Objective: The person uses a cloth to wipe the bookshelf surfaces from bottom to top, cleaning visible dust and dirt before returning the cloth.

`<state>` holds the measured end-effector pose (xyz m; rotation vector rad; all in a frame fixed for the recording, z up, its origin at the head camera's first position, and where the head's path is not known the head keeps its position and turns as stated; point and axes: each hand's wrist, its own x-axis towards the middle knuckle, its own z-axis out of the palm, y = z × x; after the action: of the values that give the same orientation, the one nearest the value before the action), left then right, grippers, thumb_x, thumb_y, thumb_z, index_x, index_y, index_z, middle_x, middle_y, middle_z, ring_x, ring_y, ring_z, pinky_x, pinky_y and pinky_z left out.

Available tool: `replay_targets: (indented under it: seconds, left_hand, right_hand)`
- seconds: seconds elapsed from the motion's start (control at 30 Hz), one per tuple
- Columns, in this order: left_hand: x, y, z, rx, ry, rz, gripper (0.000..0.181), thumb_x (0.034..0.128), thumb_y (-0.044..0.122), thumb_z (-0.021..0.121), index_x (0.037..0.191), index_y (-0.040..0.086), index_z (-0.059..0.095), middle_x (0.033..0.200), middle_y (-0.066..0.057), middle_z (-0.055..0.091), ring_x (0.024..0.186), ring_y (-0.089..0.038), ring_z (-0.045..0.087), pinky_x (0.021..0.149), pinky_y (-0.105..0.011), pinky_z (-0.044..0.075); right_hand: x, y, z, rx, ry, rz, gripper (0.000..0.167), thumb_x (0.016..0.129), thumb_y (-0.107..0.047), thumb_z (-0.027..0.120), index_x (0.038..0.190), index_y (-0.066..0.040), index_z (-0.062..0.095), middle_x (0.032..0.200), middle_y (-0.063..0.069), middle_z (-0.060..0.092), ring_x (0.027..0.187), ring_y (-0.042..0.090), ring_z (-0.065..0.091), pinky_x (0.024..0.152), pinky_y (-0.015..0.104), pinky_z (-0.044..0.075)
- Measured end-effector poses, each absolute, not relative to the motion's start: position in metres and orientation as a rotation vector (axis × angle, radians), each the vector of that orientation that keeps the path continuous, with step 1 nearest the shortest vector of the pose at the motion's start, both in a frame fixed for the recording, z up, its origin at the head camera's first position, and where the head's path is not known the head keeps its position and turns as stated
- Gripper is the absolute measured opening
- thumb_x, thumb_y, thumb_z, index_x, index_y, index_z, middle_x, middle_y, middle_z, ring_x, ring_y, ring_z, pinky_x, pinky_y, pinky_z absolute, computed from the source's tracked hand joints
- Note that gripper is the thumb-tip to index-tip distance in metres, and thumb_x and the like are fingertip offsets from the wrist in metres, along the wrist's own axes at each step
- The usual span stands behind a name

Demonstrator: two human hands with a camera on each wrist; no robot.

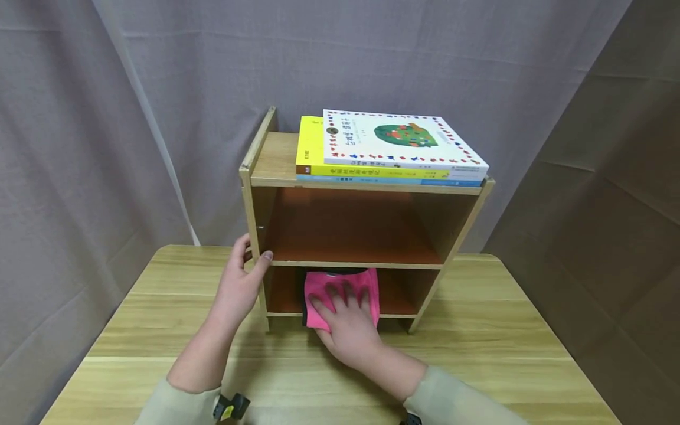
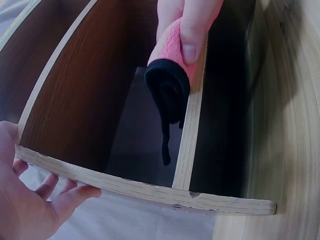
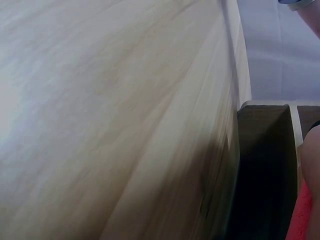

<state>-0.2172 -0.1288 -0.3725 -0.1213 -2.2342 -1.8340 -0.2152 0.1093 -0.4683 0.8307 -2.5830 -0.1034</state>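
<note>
Pink cloth (image 1: 319, 286) — spread right fingers (image 1: 337, 298) pinch it, left fingers (image 1: 241, 250) grip shelf (image 1: 252, 206).

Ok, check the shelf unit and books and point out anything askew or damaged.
The white book sits off-line atop the yellow book, whose left strip shows. In the left wrist view, the left side panel looks chipped along its edge.

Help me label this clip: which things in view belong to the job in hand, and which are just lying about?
In the job, it seems:
Shelf unit, its side gripped by the left hand
Pink cloth with black edging, held by the right hand

Apparently just lying about:
White book, topmost
Yellow book, beneath it
Blue book, lowest
</note>
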Motion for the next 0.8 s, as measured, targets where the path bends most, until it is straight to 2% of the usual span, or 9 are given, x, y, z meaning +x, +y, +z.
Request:
replay_targets:
  seconds: [0.33,0.8]
  left_hand:
    - [-0.218,-0.130,-0.373,-0.137,-2.222,-1.831,0.047,0.1004,0.030,0.058,0.144,0.025,0.043,0.144,-0.006,0.044,0.130,-0.030,0.043,0.098,-0.053,0.046]
    - [-0.217,-0.130,-0.373,-0.141,-2.235,-1.837,0.047,0.1004,0.034,0.058,0.144,0.028,0.042,0.145,-0.004,0.044,0.131,-0.029,0.042,0.097,-0.055,0.047]
  right_hand:
    - [-0.216,0.088,-0.469,0.826,-2.576,-0.150,0.060,0.090,-0.051,0.059,0.147,-0.035,0.046,0.147,0.010,0.045,0.135,0.047,0.037,0.100,0.075,0.029]
    - [-0.215,0.063,-0.469,0.841,-2.564,-0.160,0.058,0.092,-0.052,0.057,0.146,-0.036,0.048,0.147,0.010,0.045,0.134,0.046,0.038,0.100,0.075,0.030]
